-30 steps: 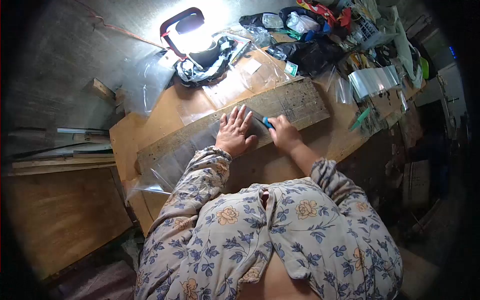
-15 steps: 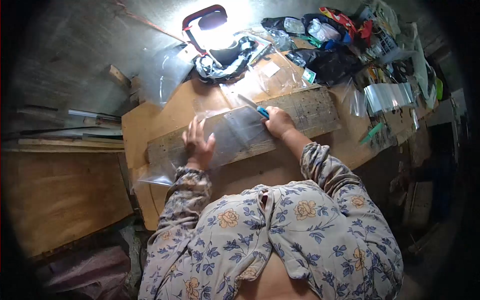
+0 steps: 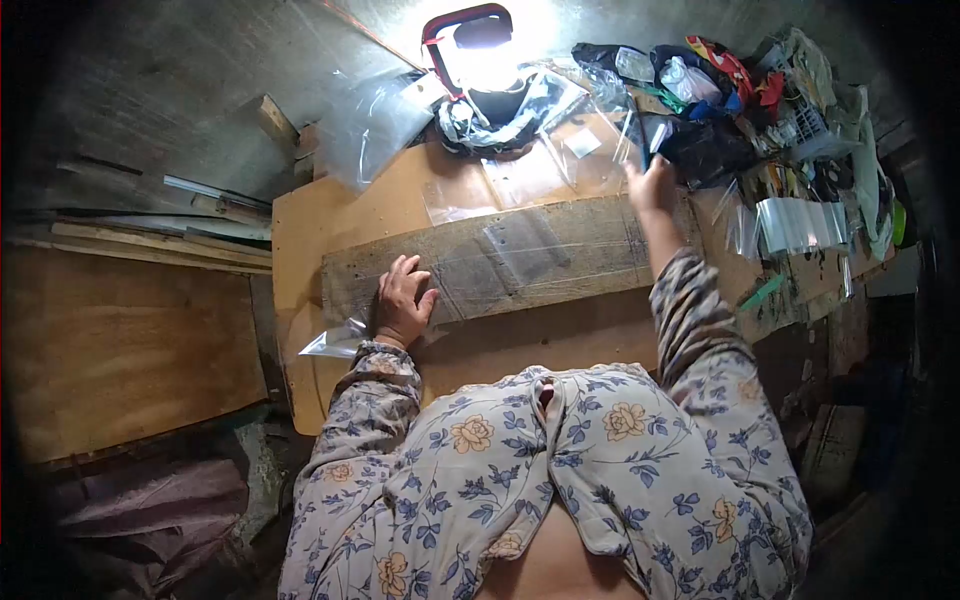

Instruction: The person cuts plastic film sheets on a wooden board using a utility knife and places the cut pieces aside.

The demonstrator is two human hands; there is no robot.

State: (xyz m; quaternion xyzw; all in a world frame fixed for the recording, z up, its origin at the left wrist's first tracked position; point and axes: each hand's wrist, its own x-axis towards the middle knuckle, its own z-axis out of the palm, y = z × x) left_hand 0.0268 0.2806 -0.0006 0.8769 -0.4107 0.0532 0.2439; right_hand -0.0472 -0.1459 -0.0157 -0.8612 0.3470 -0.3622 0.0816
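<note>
My left hand (image 3: 403,302) rests on the left part of a worn wooden board (image 3: 600,240), over clear plastic film (image 3: 340,341). Its fingers are slightly bent and apart. A small rectangle of clear plastic (image 3: 525,245) lies near the board's middle. Beyond the board's right part, my right hand (image 3: 652,188) is closed around the handle of a knife (image 3: 640,140), which points away from me toward the clear bags at the back.
A bright lamp (image 3: 468,45) stands at the back among crumpled plastic. Black bags (image 3: 708,152), a grey basket (image 3: 805,128), a roll of clear plastic (image 3: 800,224) and a green knife-like piece (image 3: 763,292) lie at the right. Wood strips (image 3: 150,243) are stacked left.
My right hand has lifted the knife away from the board toward the back right. My left hand first slid left along the board, then stayed there. The view has shifted, and a small plastic piece shows mid-board.
</note>
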